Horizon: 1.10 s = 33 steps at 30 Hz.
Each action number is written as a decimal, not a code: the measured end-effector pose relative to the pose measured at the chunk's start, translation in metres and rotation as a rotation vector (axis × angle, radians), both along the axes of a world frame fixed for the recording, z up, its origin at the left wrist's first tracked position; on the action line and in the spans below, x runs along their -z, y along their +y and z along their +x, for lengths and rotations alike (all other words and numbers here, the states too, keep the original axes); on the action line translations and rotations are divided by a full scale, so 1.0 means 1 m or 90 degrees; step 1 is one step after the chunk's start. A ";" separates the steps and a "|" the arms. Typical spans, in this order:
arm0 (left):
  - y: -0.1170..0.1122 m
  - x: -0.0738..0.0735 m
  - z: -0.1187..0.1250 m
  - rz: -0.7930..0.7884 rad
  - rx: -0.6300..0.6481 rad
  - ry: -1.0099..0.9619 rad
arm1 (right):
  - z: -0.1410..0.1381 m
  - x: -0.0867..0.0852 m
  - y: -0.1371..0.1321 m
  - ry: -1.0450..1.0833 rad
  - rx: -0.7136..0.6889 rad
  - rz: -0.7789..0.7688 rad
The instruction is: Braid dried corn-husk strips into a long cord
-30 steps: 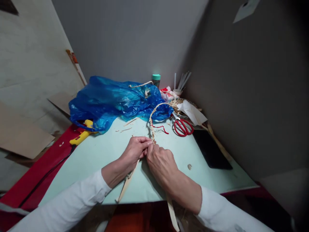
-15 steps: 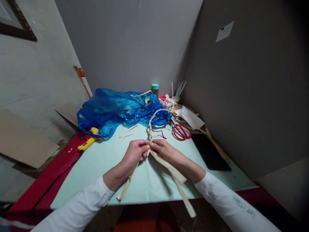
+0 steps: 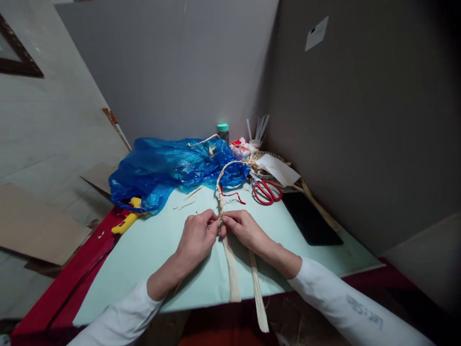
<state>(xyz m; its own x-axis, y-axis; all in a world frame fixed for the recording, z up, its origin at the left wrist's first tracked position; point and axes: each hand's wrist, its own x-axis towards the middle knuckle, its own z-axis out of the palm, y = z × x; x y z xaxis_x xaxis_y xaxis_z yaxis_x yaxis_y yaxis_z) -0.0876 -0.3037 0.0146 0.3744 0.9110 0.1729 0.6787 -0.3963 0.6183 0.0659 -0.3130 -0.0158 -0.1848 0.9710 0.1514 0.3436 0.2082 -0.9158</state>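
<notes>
A pale braided cord [image 3: 219,185] curves from the basket at the back down to my fingers over the table. My left hand [image 3: 199,234] pinches the cord's near end, its fingertips closed around the strands. Right beside it, my right hand [image 3: 245,228] also pinches the strands, and the two sets of fingertips nearly touch. From under the hands a flat pale strip [image 3: 232,274] hangs toward me, and a longer strip [image 3: 258,293] drops past the table's front edge. A red string [image 3: 234,195] lies next to the cord. The exact crossing of strands is hidden by my fingers.
A blue plastic bag [image 3: 162,168] covers the back left, with a yellow glue gun [image 3: 127,222] beside it. Red-handled scissors [image 3: 267,192], a woven basket [image 3: 275,157] with white paper [image 3: 277,169], and a black flat panel [image 3: 310,218] lie to the right. A green-lidded jar [image 3: 223,132] stands behind.
The strips have shifted: the wide one now hangs almost straight down instead of slanting right, and the left one is mostly hidden behind my left arm. The camera view has turned slightly right.
</notes>
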 end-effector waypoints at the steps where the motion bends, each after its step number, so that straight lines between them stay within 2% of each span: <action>1: -0.001 0.001 0.001 0.015 -0.004 0.012 | 0.000 0.001 0.000 0.034 -0.004 -0.012; 5: -0.013 0.010 0.011 0.146 0.017 0.110 | 0.005 0.001 -0.002 0.193 -0.025 -0.114; 8: -0.022 0.009 0.015 0.162 0.045 0.172 | 0.008 -0.001 -0.004 0.258 -0.039 -0.175; 11: -0.022 -0.003 0.009 0.093 0.098 0.121 | 0.009 -0.003 -0.006 0.312 -0.040 -0.215; 13: -0.014 -0.011 0.001 0.020 0.133 0.029 | 0.008 -0.004 -0.006 0.353 -0.041 -0.231; 15: -0.003 -0.015 -0.005 -0.091 0.109 -0.110 | 0.007 -0.005 -0.006 0.384 -0.048 -0.248; 17: 0.008 -0.014 -0.007 -0.158 0.003 -0.265 | 0.007 -0.006 -0.006 0.405 -0.074 -0.262; 19: 0.016 -0.008 -0.004 -0.310 0.020 -0.413 | 0.007 -0.006 -0.006 0.416 -0.116 -0.261; 20: 0.018 -0.004 -0.001 -0.408 0.055 -0.448 | 0.007 -0.006 -0.006 0.419 -0.135 -0.256; 22: 0.021 0.002 0.005 -0.506 0.098 -0.471 | 0.008 -0.007 -0.006 0.423 -0.160 -0.244; 28: 0.022 0.015 0.007 -0.601 0.108 -0.528 | 0.010 -0.005 -0.005 0.370 -0.153 -0.232; 33: 0.024 0.020 0.000 -0.525 0.149 -0.465 | 0.011 -0.001 -0.002 0.228 -0.177 -0.147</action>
